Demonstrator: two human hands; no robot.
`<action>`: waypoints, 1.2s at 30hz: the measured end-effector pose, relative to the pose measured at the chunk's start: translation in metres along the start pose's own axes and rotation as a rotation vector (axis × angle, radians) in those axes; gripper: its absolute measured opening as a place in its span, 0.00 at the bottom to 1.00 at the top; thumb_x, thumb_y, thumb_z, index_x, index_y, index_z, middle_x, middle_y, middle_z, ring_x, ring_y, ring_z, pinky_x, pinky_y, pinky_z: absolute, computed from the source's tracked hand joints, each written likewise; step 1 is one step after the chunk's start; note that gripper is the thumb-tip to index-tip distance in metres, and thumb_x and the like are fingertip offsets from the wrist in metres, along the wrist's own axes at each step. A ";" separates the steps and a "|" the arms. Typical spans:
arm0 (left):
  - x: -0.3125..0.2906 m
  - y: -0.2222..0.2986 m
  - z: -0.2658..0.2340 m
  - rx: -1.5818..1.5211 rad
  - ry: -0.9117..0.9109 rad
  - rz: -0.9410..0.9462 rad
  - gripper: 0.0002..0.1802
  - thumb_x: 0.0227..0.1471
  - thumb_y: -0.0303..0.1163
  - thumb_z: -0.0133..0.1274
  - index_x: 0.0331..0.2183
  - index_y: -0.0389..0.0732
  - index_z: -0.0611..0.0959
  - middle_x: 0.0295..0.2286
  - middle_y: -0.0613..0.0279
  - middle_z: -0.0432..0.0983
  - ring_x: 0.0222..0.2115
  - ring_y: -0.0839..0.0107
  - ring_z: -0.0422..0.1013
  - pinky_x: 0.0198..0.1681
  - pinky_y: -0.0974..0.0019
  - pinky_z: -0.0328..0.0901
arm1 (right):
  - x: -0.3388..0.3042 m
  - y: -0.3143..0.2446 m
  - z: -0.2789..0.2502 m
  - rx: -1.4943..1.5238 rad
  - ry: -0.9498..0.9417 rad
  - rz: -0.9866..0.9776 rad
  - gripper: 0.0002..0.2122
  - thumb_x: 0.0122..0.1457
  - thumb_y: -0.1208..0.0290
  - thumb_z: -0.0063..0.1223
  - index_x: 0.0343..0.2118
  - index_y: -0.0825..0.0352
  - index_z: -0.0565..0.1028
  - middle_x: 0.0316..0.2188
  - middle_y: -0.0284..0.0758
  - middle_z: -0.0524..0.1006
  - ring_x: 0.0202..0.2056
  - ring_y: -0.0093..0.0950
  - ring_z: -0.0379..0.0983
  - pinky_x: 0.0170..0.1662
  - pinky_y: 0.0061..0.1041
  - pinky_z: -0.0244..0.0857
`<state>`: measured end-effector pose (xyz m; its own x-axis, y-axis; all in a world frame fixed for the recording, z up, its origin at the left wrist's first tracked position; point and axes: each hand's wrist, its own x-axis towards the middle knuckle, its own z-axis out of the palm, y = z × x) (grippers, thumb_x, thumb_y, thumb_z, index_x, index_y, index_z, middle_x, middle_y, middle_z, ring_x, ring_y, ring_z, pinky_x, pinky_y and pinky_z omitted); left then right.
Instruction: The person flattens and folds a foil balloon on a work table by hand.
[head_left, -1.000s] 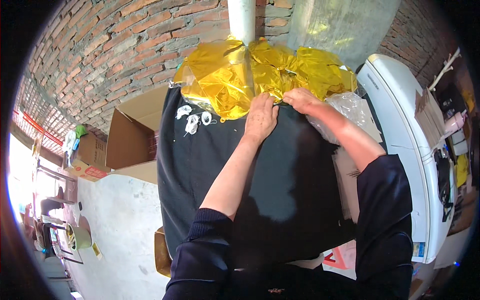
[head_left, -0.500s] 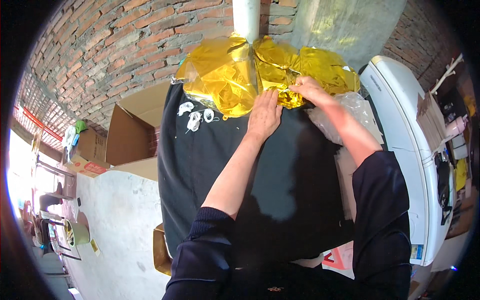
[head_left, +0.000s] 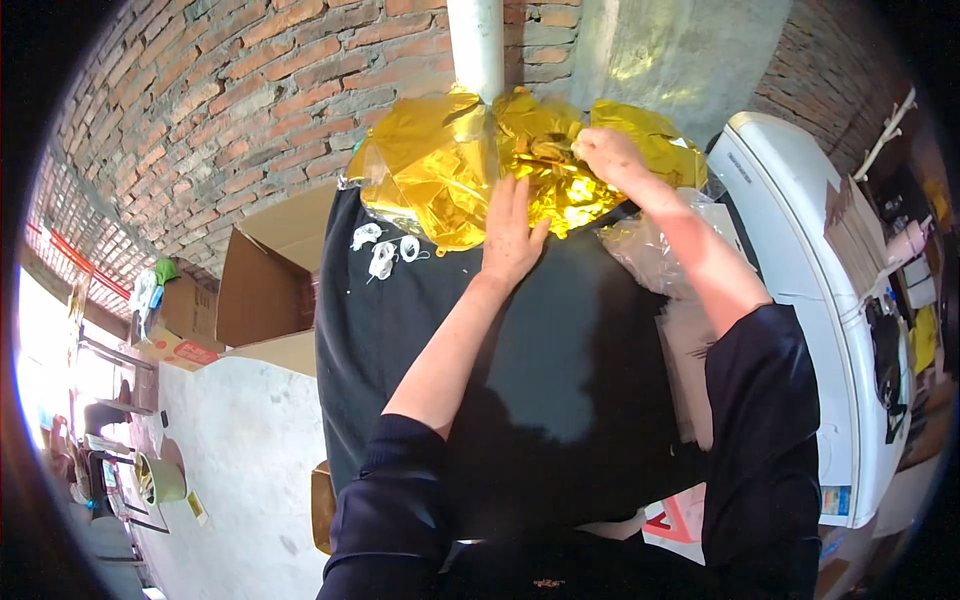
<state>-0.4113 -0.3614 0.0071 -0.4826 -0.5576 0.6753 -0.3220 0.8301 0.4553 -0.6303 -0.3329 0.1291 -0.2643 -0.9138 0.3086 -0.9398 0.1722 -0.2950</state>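
Observation:
Shiny gold foil [head_left: 430,170], crumpled and lying in several flat pieces, covers the far end of a black cloth-covered table [head_left: 560,340]. My left hand [head_left: 512,240] rests on the foil's near edge, its fingers stretched out and the thumb apart. Farther right, my right hand [head_left: 610,157] is closed in a pinch on the middle gold foil piece [head_left: 560,185] and holds part of it raised. Its fingertips are partly hidden. Small coils of white ribbon or string [head_left: 383,258] lie on the cloth left of my left hand.
Clear plastic bags [head_left: 640,245] and flat clear sleeves [head_left: 685,370] lie along the table's right side. Beyond stands a white appliance [head_left: 790,230]. An open cardboard box [head_left: 265,285] is at the left. A pale pipe [head_left: 476,50] and brick wall [head_left: 270,110] bound the far side.
My right hand has moved slightly left and up, lifting the middle foil piece. My left hand has shifted left and nearer, its fingers now more spread. The view has shifted slightly.

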 end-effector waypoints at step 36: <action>0.082 0.002 0.012 0.125 -0.183 0.157 0.05 0.51 0.29 0.61 0.31 0.38 0.86 0.36 0.50 0.77 0.43 0.48 0.72 0.49 0.51 0.70 | -0.117 -0.068 0.069 -0.180 -0.116 -0.143 0.11 0.60 0.74 0.53 0.42 0.72 0.82 0.45 0.44 0.80 0.52 0.44 0.74 0.58 0.40 0.69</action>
<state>-0.4612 -0.4056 0.0563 -0.6706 -0.4215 0.6105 -0.3239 0.9067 0.2702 -0.5207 -0.2633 0.0509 -0.1094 -0.9679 0.2262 -0.9919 0.0917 -0.0875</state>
